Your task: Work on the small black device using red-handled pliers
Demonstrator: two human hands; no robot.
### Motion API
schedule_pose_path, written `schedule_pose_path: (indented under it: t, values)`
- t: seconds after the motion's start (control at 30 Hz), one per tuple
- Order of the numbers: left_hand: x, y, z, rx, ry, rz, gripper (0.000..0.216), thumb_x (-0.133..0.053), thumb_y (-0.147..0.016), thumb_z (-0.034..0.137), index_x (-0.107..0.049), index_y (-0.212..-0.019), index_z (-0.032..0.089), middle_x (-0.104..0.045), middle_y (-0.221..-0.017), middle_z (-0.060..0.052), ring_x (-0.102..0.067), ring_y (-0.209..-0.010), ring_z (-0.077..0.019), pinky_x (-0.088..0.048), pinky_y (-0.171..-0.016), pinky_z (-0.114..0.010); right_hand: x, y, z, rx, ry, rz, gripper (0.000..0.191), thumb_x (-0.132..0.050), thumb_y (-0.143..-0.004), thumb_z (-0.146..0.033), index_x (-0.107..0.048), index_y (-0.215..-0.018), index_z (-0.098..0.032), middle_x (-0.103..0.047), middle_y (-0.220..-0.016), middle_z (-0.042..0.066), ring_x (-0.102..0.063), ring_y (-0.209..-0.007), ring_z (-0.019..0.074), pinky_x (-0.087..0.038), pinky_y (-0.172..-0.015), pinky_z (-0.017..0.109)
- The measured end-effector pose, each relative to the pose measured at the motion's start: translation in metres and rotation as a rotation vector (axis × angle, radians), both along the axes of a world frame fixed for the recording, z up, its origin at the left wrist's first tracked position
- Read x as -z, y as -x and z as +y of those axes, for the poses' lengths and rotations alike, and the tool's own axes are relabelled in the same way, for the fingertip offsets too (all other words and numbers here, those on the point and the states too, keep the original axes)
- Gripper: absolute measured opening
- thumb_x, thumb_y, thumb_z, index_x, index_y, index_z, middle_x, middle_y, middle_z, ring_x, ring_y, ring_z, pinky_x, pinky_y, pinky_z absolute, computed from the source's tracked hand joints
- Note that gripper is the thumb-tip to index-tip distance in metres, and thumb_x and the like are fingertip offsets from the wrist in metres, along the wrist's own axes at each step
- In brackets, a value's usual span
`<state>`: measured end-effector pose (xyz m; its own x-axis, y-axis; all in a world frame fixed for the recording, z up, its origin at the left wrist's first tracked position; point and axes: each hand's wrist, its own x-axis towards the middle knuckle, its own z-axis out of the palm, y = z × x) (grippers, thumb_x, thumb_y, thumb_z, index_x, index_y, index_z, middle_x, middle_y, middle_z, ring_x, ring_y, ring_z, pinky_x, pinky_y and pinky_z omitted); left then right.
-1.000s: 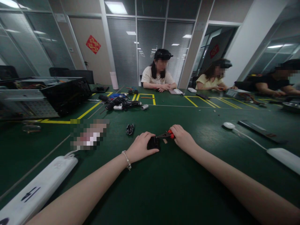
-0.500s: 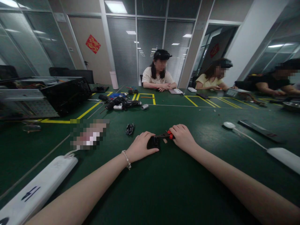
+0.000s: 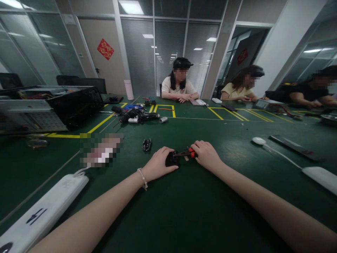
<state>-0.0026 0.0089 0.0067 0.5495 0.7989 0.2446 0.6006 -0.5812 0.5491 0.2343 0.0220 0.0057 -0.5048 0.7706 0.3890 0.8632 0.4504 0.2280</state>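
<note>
My left hand (image 3: 159, 162), with a bracelet at its wrist, grips a small black part (image 3: 171, 160) against the green table (image 3: 168, 207). Its fingers and thumb curl round the part, whose kind I cannot make out. My right hand (image 3: 206, 154) is closed round the red handles of a pair of pliers (image 3: 185, 153). The pliers' dark jaws point left and meet the top of the black part. Just below the pliers lies a small light-brown scrap (image 3: 186, 158). A small black-and-silver part (image 3: 146, 144) stands on the table beyond my left hand.
Cables and a drill (image 3: 127, 116) lie in a heap farther back. An opened computer case (image 3: 52, 109) stands at the left. White power strips (image 3: 44, 211) flank my arms, with a blurred-out item (image 3: 102, 149) and a dark flat bar (image 3: 295, 147) beyond. Several people sit across the table.
The pliers' jaws have shifted slightly on the black part. Both hands keep their grips, and the whole view has moved a little.
</note>
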Motion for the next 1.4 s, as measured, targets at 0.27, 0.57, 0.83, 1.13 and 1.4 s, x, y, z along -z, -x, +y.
schedule_pose_path:
  t: [0.27, 0.57, 0.83, 1.13, 1.4]
  values:
    - [-0.0004, 0.0003, 0.0007, 0.004, -0.003, 0.014, 0.053, -0.060, -0.071, 0.046, -0.044, -0.115, 0.022, -0.048, -0.114, -0.006, -0.047, -0.104, -0.0244, -0.040, -0.088, -0.040, 0.0007, -0.0004, 0.0017, -0.011, 0.024, -0.017, 0.032, -0.057, -0.065, -0.013, -0.053, -0.097, -0.016, -0.054, -0.096, 0.009, -0.048, -0.086, 0.0204, -0.036, -0.074, 0.032]
    - [0.0011, 0.0002, 0.0009, 0.008, -0.049, 0.040, 0.052, -0.059, -0.071, 0.048, -0.045, -0.114, 0.021, -0.049, -0.113, -0.007, -0.048, -0.102, -0.0242, -0.039, -0.088, -0.040, -0.0005, 0.0009, 0.0026, -0.028, 0.048, -0.030, 0.030, -0.056, -0.066, -0.013, -0.054, -0.096, -0.015, -0.055, -0.095, 0.009, -0.049, -0.085, 0.0209, -0.037, -0.072, 0.031]
    - [0.0003, -0.0010, 0.0005, 0.008, -0.044, 0.038, 0.052, -0.059, -0.071, 0.047, -0.044, -0.114, 0.022, -0.049, -0.113, -0.007, -0.048, -0.102, -0.0247, -0.039, -0.087, -0.040, -0.0002, 0.0005, 0.0015, -0.010, 0.033, -0.046, 0.034, -0.058, -0.065, -0.014, -0.053, -0.098, -0.015, -0.055, -0.095, 0.009, -0.048, -0.085, 0.0212, -0.037, -0.073, 0.032]
    - [-0.0021, -0.0001, -0.0006, 0.007, -0.016, 0.038, 0.052, -0.059, -0.071, 0.047, -0.044, -0.115, 0.022, -0.048, -0.115, -0.007, -0.047, -0.104, -0.0249, -0.039, -0.088, -0.041, -0.0009, 0.0005, 0.0013, -0.029, 0.031, -0.036, 0.033, -0.057, -0.066, -0.012, -0.053, -0.098, -0.015, -0.055, -0.095, 0.008, -0.048, -0.086, 0.0208, -0.037, -0.074, 0.032]
    - [-0.0010, -0.0003, -0.0006, 0.007, -0.030, 0.043, 0.052, -0.059, -0.072, 0.047, -0.044, -0.114, 0.022, -0.048, -0.114, -0.006, -0.047, -0.104, -0.0244, -0.038, -0.089, -0.040, -0.0015, 0.0011, 0.0005, -0.009, 0.036, -0.035, 0.033, -0.056, -0.066, -0.013, -0.053, -0.099, -0.015, -0.055, -0.096, 0.009, -0.048, -0.086, 0.0205, -0.037, -0.074, 0.032]
